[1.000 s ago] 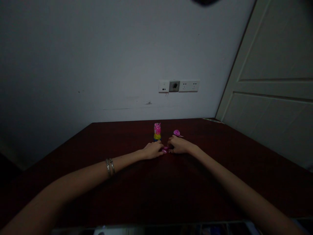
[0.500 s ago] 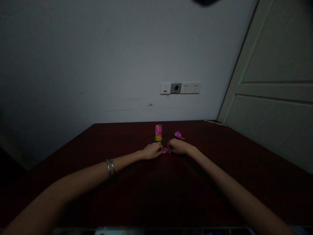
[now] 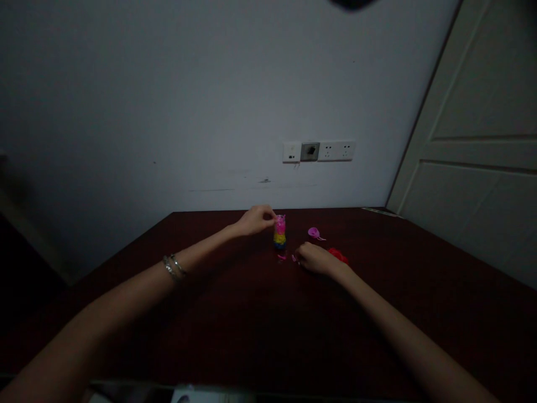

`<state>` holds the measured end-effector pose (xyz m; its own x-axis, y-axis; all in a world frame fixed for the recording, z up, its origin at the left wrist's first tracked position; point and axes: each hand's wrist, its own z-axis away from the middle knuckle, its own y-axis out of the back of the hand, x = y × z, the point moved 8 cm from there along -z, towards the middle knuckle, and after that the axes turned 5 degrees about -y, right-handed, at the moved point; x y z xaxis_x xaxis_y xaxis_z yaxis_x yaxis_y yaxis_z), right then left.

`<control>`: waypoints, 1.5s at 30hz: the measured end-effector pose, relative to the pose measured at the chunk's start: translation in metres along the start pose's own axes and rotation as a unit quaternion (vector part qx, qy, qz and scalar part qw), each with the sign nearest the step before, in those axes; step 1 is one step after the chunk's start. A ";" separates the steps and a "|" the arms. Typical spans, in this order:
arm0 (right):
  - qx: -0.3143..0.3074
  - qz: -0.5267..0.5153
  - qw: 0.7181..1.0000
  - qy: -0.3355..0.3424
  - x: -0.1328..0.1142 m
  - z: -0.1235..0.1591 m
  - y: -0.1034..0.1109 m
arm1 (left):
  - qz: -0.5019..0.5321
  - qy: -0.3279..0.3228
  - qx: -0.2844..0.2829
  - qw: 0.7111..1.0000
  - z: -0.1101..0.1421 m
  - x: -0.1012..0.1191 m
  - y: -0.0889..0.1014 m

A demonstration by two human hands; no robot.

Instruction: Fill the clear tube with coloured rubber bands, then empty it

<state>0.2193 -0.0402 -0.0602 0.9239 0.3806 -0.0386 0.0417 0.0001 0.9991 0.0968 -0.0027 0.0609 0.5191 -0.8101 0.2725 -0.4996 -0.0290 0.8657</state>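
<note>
Head view shows the jar (image 3: 279, 233) upright on the table (image 3: 251, 324), with pink, yellow and blue layers from top to bottom. It stands between the hands: just beside the fingertips of the left hand (image 3: 254, 220), and a little farther from the wearer than the right hand (image 3: 311, 258), which is to its right.

The left hand is partly curled, thumb and forefinger bent toward each other at the jar's rim; whether they touch the rim or pinch anything cannot be told. The right hand is low at the table, fingers bent down and mostly hidden, so its grip cannot be told.

One jar is in view. Two small pink pieces can be counted: one (image 3: 281, 257) just in front of the jar, the other (image 3: 293, 258) to the jar's right, by the right fingertips. One purple cup (image 3: 314, 232) with a thin tail lies right of the jar. One red bundle (image 3: 338, 256) is farther right, partly behind the right hand. Two bracelets (image 3: 174, 267) circle the left wrist.
</note>
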 end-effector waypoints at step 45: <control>0.041 -0.088 0.995 -0.015 -0.001 0.012 0.005 | 0.176 0.327 0.072 0.926 0.010 -0.168 -0.037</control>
<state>0.2227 -0.0514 -0.0558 0.9108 0.3530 -0.2142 0.2333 -0.0120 0.9723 0.0212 0.1281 -0.0214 0.5910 -0.2582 0.7642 -0.7810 0.0539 0.6222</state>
